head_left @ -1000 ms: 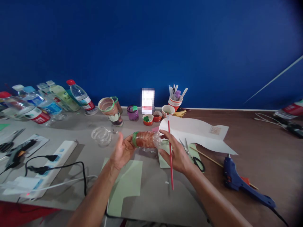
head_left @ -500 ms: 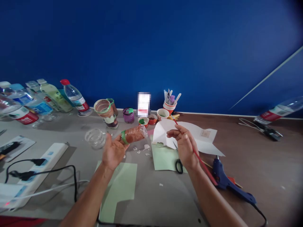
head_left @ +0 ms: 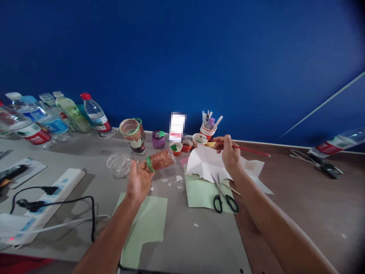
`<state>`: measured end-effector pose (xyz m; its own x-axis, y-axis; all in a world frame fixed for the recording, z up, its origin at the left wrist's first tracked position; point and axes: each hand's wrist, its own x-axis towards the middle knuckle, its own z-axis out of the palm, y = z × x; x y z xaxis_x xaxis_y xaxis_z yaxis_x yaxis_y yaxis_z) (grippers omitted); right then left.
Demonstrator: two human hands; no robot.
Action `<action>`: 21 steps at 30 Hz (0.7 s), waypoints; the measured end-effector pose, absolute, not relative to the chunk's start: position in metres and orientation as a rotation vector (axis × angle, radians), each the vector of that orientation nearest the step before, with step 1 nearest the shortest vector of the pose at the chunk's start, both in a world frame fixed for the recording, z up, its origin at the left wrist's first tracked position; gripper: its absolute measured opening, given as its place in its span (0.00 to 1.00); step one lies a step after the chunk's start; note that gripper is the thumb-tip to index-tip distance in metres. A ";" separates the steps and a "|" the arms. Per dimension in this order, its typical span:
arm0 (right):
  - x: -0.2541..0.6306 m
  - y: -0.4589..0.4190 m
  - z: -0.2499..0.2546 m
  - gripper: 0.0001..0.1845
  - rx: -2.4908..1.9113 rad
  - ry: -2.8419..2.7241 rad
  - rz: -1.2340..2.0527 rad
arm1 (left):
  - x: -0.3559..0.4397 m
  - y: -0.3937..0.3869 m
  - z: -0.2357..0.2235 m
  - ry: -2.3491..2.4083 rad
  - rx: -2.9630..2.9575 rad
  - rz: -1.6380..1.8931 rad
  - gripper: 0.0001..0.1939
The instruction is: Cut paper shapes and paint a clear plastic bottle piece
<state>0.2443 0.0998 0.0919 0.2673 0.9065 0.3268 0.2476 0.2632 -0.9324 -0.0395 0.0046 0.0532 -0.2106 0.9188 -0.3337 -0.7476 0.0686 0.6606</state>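
My left hand [head_left: 139,180] holds a cut plastic bottle [head_left: 161,160] painted brown, with a green band at its near end and a clear far end. The bottle lies tilted across my fingers above the table. My right hand [head_left: 230,152] pinches a red paintbrush [head_left: 251,149], held almost level. The brush tip reaches the rim of a white paper cup [head_left: 199,140]; whether it touches what is inside I cannot tell. Beside that cup are a small dish of green paint [head_left: 176,148] and one of brown paint [head_left: 186,145].
Scissors [head_left: 221,190] lie on green paper [head_left: 199,192], partly under white paper [head_left: 205,163]. Left are a clear bottle piece [head_left: 118,166], painted cups [head_left: 132,135], a purple pot [head_left: 158,139], several bottles [head_left: 98,116] and a power strip [head_left: 54,207] with cables. Brushes and sticks stand in stacked cups [head_left: 208,131].
My right hand has left the bottle's clear end and moved right and forward, swinging the paintbrush from upright to nearly level at the cup. My left hand keeps the bottle, now tilted.
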 end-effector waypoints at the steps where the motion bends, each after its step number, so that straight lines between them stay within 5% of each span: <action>1: 0.246 0.108 0.092 0.32 -1.306 -1.264 0.654 | -0.039 0.005 0.052 0.891 0.275 1.560 0.31; 15: 0.237 0.183 0.106 0.14 -1.808 -1.754 0.603 | -0.037 0.002 0.049 0.857 0.436 1.564 0.32; 21: 0.236 0.189 0.111 0.14 -1.845 -1.808 0.576 | -0.036 0.001 0.046 0.852 0.460 1.562 0.31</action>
<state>0.2359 0.1893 0.1106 0.0332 0.9987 0.0394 0.7920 -0.0022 -0.6105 -0.0361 0.0012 0.0462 -0.1848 0.9665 -0.1780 -0.6734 0.0074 0.7393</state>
